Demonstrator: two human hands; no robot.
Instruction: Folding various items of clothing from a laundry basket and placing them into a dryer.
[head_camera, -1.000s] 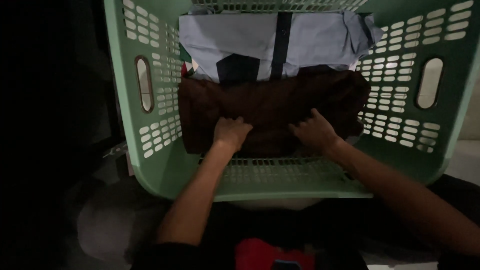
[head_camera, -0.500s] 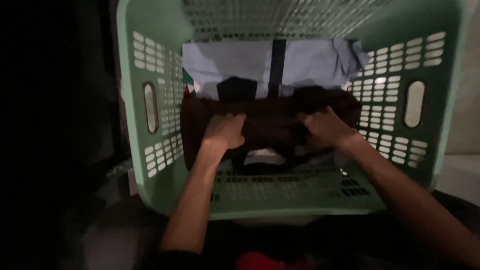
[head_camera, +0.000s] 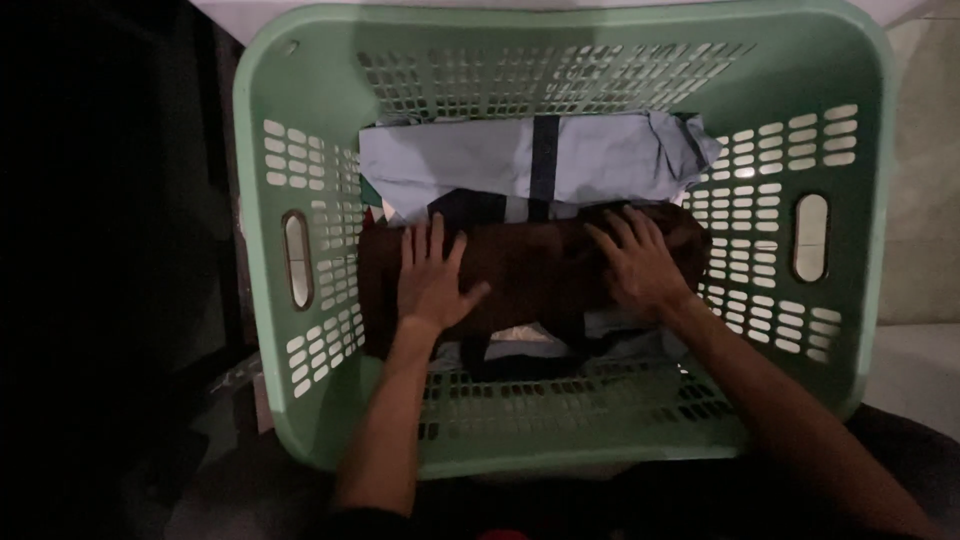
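Both hands lie flat, fingers spread, gripping nothing: left hand (head_camera: 432, 278) and right hand (head_camera: 640, 265) press the folded dark brown garment (head_camera: 535, 275) inside the green laundry basket (head_camera: 300, 150), in front of a pale blue folded cloth (head_camera: 600, 155). Even, palm-down pressure probably keeps the fold tidy.

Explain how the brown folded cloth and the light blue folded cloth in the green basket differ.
The brown folded cloth is dark; the light blue folded cloth is pale, with a dark stripe across it. The brown one lies nearer the person, the blue one behind it by the far wall. The left hand and right hand lie flat on the brown cloth; none touches the blue. Both lie folded in the green basket.
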